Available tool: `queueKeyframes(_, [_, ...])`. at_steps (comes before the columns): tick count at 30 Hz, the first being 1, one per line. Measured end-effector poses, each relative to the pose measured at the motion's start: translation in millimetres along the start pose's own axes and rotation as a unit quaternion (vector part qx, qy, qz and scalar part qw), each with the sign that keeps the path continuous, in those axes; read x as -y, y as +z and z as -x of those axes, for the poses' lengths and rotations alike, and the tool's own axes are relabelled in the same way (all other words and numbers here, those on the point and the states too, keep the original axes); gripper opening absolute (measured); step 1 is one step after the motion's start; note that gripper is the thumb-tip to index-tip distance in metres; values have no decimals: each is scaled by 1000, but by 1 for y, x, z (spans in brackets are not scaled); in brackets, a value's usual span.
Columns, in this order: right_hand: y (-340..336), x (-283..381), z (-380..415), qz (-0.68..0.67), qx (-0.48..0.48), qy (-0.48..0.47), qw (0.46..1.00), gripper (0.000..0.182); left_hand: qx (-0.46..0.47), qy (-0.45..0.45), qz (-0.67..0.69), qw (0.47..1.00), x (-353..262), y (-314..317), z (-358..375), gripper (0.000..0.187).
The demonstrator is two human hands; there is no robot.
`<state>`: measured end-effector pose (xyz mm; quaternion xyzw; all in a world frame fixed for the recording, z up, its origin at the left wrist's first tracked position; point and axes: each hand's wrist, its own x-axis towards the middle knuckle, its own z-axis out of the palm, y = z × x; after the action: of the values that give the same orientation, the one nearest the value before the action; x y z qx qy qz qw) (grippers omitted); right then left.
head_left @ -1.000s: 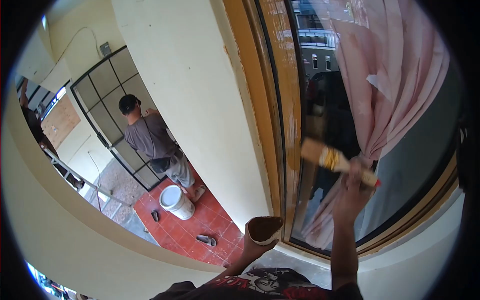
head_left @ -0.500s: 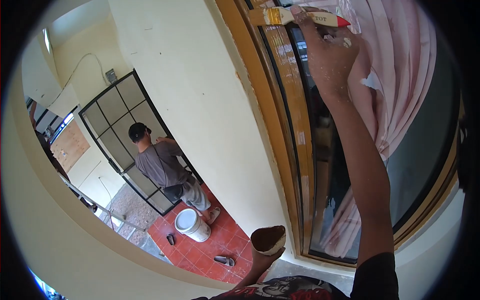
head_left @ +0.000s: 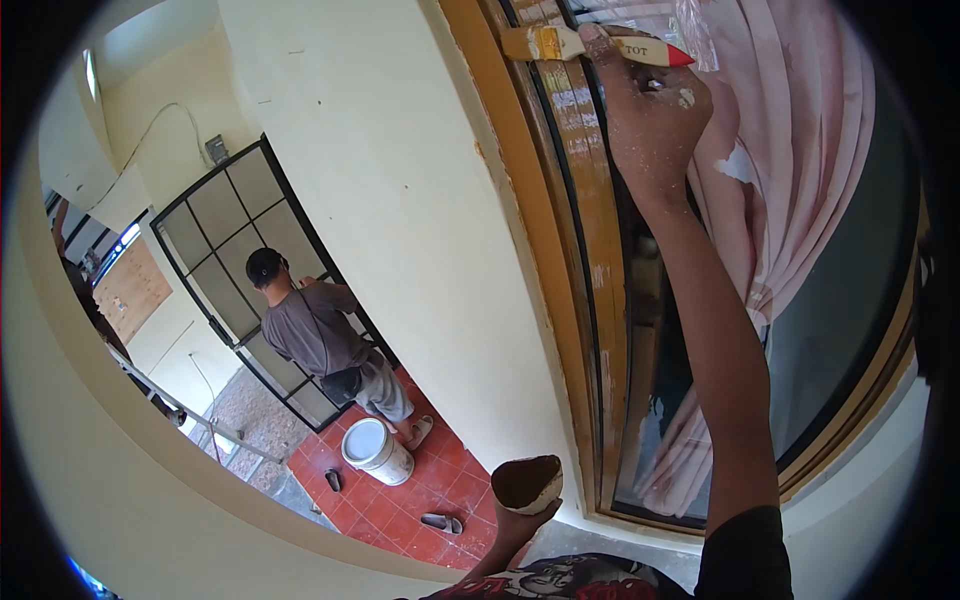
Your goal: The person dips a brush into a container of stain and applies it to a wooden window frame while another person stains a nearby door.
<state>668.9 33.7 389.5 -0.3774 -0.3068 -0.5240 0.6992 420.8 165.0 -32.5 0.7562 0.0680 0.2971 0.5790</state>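
Note:
My right hand (head_left: 655, 120) is closed round the pale handle of a paintbrush (head_left: 640, 48) with a red tip. The brush's bristles touch the brown window frame (head_left: 575, 130), whose upper strips look wet and glossy. Low in the view, my left hand (head_left: 530, 522) is wrapped round a cup (head_left: 540, 490) with a brown inside and a pale, stained outer wall. Behind the glass beside my right arm hangs a pink curtain (head_left: 800, 150).
A cream wall (head_left: 400, 190) stands left of the window. Beyond it, a person (head_left: 320, 325) in a dark cap faces a black-framed door (head_left: 235, 215). A white bucket (head_left: 378, 452) and sandals (head_left: 442, 523) are on the red tiled floor (head_left: 400, 510).
My right hand and the brush have moved slightly down relative to the window frame. The cup and my left hand appear a little further left, and the background has shifted left too.

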Motion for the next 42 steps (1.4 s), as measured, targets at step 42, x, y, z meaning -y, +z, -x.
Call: queueKeyframes(42, [-43,0,68,28,40,-50,998,19,2,13,-31,999,2,-11,14,76])
